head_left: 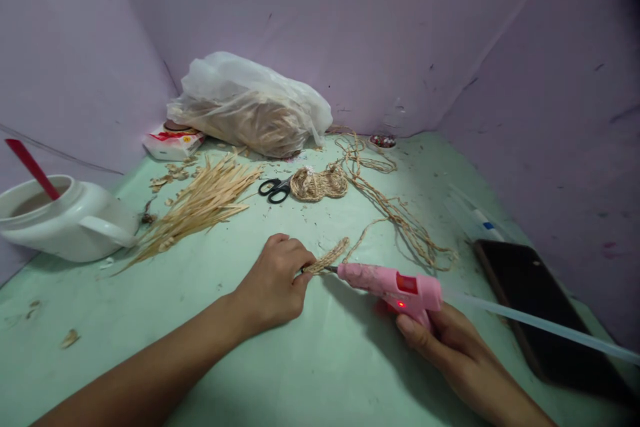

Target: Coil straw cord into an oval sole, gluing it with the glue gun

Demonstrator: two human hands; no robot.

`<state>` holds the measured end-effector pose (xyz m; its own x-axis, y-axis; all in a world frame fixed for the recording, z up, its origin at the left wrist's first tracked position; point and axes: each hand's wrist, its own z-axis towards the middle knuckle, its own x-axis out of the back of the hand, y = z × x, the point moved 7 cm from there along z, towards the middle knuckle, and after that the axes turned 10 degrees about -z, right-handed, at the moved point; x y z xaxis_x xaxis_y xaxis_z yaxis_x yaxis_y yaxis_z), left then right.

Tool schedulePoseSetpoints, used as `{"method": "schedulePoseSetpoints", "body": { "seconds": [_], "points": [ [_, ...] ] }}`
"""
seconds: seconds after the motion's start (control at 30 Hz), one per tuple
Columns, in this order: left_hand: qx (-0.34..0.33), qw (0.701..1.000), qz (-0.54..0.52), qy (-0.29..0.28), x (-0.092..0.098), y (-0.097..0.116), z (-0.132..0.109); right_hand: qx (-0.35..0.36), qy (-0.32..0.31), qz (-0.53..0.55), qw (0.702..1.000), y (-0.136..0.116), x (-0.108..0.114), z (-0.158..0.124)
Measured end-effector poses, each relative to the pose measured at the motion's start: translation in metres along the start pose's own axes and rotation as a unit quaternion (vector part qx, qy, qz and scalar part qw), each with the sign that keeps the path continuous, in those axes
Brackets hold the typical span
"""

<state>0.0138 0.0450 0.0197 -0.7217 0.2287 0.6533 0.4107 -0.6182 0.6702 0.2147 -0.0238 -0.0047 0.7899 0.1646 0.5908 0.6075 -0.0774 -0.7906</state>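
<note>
My left hand (280, 277) pinches one end of a small piece of braided straw cord (330, 257) just above the green tabletop. A pink hot glue gun (390, 285) is gripped in my right hand (450, 347), its red light glowing. The gun's metal nozzle meets the braid or comes very close to it; I cannot tell which. Out of the gun's back runs a long translucent glue stick (540, 323). From near the braid a thin strand leads up to a loose bundle of twisted cord (400, 213).
Black-handled scissors (276, 191) touch a coiled woven piece (319, 185). Dry straw strips (210, 197) lie at left, near a white mug (75, 220) with a red stick. A stuffed plastic bag (250, 107) rests against the wall. A dark phone (540, 307) lies at right.
</note>
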Motion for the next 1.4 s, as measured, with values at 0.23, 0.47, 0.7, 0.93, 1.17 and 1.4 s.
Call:
{"method": "schedulePoseSetpoints", "body": {
  "seconds": [0.23, 0.47, 0.7, 0.93, 1.17, 1.4],
  "points": [
    [-0.014, 1.000, 0.008, 0.009, 0.000, 0.002, -0.001, -0.051, 0.043, 0.029, 0.997, -0.003, 0.003, -0.004],
    [-0.010, 1.000, 0.004, 0.006, 0.000, 0.002, 0.000, -0.044, 0.010, 0.022, 0.999, -0.003, 0.000, -0.002],
    [-0.007, 1.000, 0.004, 0.009, 0.000, 0.002, 0.001, -0.024, 0.000, 0.007, 1.000, -0.002, -0.001, -0.001],
    [-0.008, 1.000, 0.009, 0.007, 0.000, 0.002, 0.000, -0.024, -0.011, 0.005, 1.000, -0.003, -0.002, 0.000],
    [-0.004, 1.000, 0.010, 0.003, 0.000, 0.001, 0.000, -0.056, 0.040, 0.008, 0.998, -0.006, -0.002, -0.004],
    [-0.006, 1.000, 0.003, 0.002, -0.001, 0.000, -0.001, -0.041, 0.025, 0.036, 0.998, -0.012, -0.007, -0.004]
  ]
}}
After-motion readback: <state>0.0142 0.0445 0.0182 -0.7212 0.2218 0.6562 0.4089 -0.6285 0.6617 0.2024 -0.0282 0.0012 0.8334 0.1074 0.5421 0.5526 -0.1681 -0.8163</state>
